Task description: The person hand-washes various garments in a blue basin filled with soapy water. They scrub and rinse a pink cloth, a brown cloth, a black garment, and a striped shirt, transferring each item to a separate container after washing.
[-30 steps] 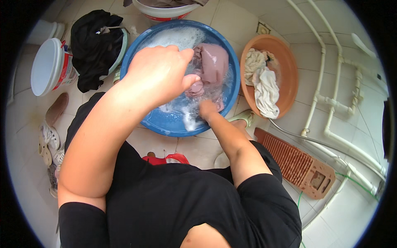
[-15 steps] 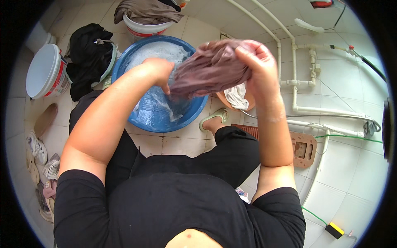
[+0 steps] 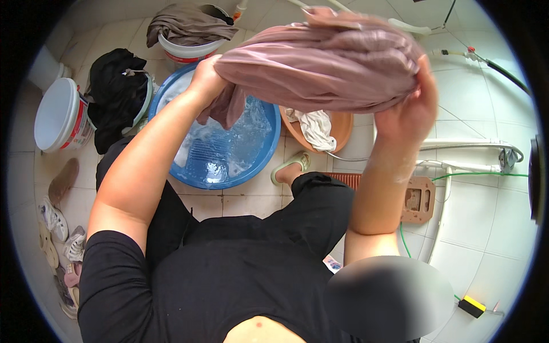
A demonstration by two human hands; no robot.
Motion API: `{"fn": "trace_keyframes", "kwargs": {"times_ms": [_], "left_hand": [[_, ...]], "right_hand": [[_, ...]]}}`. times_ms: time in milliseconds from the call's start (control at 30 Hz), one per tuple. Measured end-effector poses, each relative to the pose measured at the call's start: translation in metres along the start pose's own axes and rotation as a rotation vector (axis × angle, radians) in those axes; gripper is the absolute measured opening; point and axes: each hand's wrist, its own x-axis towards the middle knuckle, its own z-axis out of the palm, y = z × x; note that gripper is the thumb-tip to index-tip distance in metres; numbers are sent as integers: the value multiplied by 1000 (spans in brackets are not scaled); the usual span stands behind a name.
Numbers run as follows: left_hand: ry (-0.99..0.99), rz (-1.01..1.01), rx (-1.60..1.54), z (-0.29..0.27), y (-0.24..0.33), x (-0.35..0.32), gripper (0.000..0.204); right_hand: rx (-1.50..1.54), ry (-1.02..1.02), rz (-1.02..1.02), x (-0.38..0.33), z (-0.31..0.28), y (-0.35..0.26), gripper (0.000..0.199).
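A wet mauve-brown cloth garment [image 3: 320,68] is stretched sideways between my two hands, raised above the floor. Its left end is gripped by my left hand [image 3: 209,77], and a loose flap hangs down beside that hand. My right hand [image 3: 409,111] is closed around the bunched right end, its fingers partly covered by the fabric and blurred. Below and to the left stands a round blue basin [image 3: 269,154] of soapy water with white foam. A ribbed washboard surface [image 3: 211,157] shows inside it.
An orange basin [image 3: 343,123] with a white cloth [image 3: 316,130] stands right of the blue one. Buckets with brown clothing [image 3: 189,26] and black clothing [image 3: 114,86] stand behind and left, near a white bucket [image 3: 57,114]. Shoes [image 3: 54,220] line the left wall. A brown washboard [image 3: 420,200] lies at right.
Both hands have lifted the garment up and apart, so it now spreads wider and higher. The left hand has moved up and left, the right hand farther right.
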Motion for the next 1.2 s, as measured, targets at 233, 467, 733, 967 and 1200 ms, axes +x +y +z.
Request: {"fn": "trace_keyframes", "kwargs": {"times_ms": [233, 467, 733, 967, 1200], "left_hand": [[3, -122, -585, 16, 29, -22, 31], [-250, -90, -703, 37, 6, -55, 23], [-552, 333, -12, 31, -15, -61, 42], [-560, -327, -761, 11, -2, -41, 44], [-19, -314, -672, 15, 9, -20, 36]], "right_hand": [[-217, 701, 571, -60, -123, 122, 74], [620, 419, 762, -67, -104, 209, 87], [653, 125, 342, -28, -91, 182, 57], [617, 47, 211, -7, -87, 161, 43], [-27, 243, 226, -18, -98, 163, 30]]}}
